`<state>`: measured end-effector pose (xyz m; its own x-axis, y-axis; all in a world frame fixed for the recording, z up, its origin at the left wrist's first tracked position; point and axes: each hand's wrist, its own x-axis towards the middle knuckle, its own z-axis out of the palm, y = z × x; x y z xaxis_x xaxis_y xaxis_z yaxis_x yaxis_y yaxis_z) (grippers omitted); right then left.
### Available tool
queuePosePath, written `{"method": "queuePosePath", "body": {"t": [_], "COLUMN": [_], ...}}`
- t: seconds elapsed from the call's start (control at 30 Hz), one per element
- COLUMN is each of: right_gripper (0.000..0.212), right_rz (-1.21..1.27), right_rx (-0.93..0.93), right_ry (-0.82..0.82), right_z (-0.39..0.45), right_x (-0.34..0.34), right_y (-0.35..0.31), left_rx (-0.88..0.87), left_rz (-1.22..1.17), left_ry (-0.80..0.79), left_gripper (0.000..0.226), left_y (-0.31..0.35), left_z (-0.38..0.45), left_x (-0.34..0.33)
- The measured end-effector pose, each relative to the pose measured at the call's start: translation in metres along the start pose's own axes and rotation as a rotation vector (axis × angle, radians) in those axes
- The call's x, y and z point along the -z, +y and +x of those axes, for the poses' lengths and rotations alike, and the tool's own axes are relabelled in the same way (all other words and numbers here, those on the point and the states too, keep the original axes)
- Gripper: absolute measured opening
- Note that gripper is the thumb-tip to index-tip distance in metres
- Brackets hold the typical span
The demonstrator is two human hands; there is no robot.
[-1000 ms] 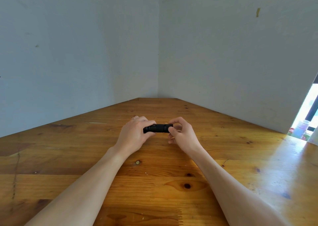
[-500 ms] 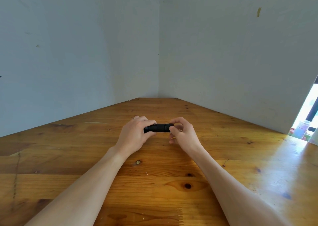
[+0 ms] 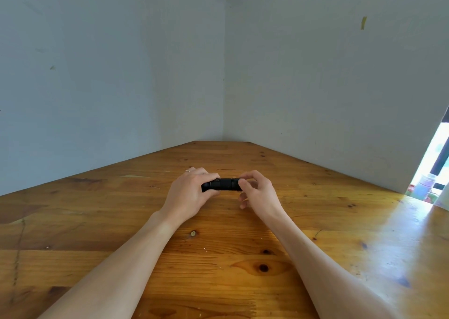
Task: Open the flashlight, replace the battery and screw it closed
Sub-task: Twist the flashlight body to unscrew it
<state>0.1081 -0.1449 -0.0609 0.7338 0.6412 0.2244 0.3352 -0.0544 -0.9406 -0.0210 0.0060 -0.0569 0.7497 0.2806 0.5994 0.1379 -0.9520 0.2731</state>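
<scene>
A small black flashlight (image 3: 224, 184) is held level, just above the wooden table (image 3: 243, 258), lying left to right between both hands. My left hand (image 3: 192, 193) wraps its fingers around the left end, with a thin ring on one finger. My right hand (image 3: 257, 192) pinches the right end between thumb and fingertips. The flashlight looks like one closed piece; both ends are hidden by fingers. No loose battery is in view.
The table fills a corner between two pale walls (image 3: 121, 76). At the far right, past the wall's edge, a bright opening shows a pale plastic cup (image 3: 424, 185) and small coloured items.
The right hand's fingers have shifted slightly on the right end of the flashlight. The flashlight and the left hand stay in place.
</scene>
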Motion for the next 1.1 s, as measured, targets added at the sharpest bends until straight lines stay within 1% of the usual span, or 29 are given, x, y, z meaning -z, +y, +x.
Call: {"method": "queuePosePath", "body": {"t": [0.13, 0.3, 0.43, 0.57, 0.63, 0.73, 0.8, 0.9, 1.0, 1.1], "right_gripper": [0.016, 0.008, 0.012, 0.024, 0.022, 0.011, 0.012, 0.013, 0.022, 0.015], "right_rz": [-0.010, -0.018, 0.006, 0.017, 0.006, 0.003, 0.008, 0.043, 0.025, -0.011], "right_rx": [-0.028, 0.025, 0.006, -0.044, -0.043, -0.012, 0.002, -0.022, -0.050, -0.026], "right_ry": [0.008, 0.001, -0.004, 0.008, 0.009, 0.002, 0.001, -0.004, 0.009, 0.008], "right_z": [-0.0015, -0.0013, -0.0013, -0.0023, -0.0021, -0.0014, -0.0011, -0.0011, -0.0015, -0.0015], "right_x": [0.0017, 0.0023, 0.0013, 0.0021, 0.0032, 0.0032, 0.0023, 0.0008, 0.0008, 0.0018], "right_y": [-0.0011, 0.0002, -0.0011, -0.0024, -0.0016, -0.0016, -0.0020, -0.0030, -0.0031, -0.0025], "left_rx": [-0.018, -0.005, -0.002, -0.016, -0.025, -0.025, -0.020, -0.015, -0.022, -0.021], "left_rz": [0.005, 0.005, 0.006, 0.004, -0.002, -0.006, -0.011, -0.009, -0.007, -0.008], "left_ry": [-0.002, 0.006, 0.013, 0.004, 0.004, 0.009, 0.016, 0.016, 0.011, 0.006], "left_gripper": [0.014, 0.018, 0.017, 0.015, 0.015, 0.015, 0.015, 0.016, 0.016, 0.016], "left_y": [0.0012, 0.0013, 0.0007, 0.0014, 0.0022, 0.0029, 0.0024, 0.0023, 0.0029, 0.0032], "left_z": [-0.0002, -0.0001, -0.0004, -0.0001, 0.0000, -0.0002, -0.0001, 0.0001, 0.0000, -0.0001], "left_x": [-0.0005, -0.0007, 0.0002, -0.0005, -0.0009, -0.0005, 0.0000, 0.0005, -0.0001, -0.0005]}}
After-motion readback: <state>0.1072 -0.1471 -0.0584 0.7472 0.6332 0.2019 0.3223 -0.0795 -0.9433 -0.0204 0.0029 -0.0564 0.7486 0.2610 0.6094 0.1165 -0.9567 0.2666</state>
